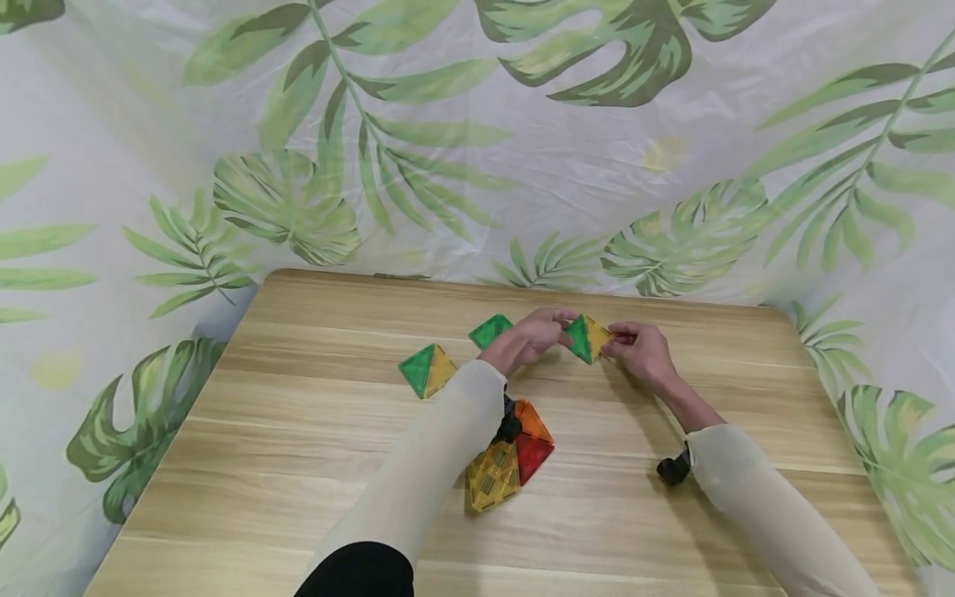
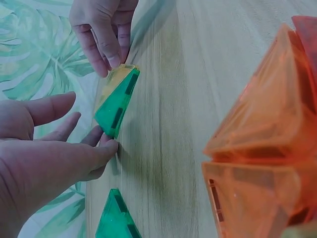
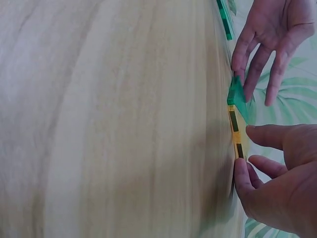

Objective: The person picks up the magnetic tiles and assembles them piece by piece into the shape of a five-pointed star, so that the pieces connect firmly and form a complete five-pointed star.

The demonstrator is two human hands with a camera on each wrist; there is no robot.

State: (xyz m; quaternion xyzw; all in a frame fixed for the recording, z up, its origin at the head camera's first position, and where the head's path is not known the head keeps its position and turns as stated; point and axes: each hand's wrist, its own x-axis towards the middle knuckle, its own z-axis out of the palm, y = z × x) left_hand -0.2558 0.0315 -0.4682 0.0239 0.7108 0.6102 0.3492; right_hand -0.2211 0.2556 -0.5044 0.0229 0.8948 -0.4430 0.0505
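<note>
Above the far part of the table, a green triangular magnetic tile [image 1: 579,339] and a yellow triangular magnetic tile [image 1: 598,337] meet edge to edge. My left hand [image 1: 539,333] pinches the outer corner of the green tile between thumb and a finger, its other fingers extended. The yellow one's outer corner is pinched by my right hand [image 1: 643,351], thumb and fingertips on it. In the right wrist view the pair's thin edges show, with the left hand [image 3: 275,37] at the green end. Under my left forearm stands an assembled group with orange tiles [image 2: 257,104], partly hidden.
A green-and-yellow tile pair [image 1: 428,371] lies left of my left arm, and another green tile [image 1: 490,330] lies behind that arm, partly covered. The group also has a red tile [image 1: 534,456] and yellow tiles [image 1: 494,479]. A leaf-print cloth [image 1: 418,166] hangs behind the wooden table [image 1: 298,497].
</note>
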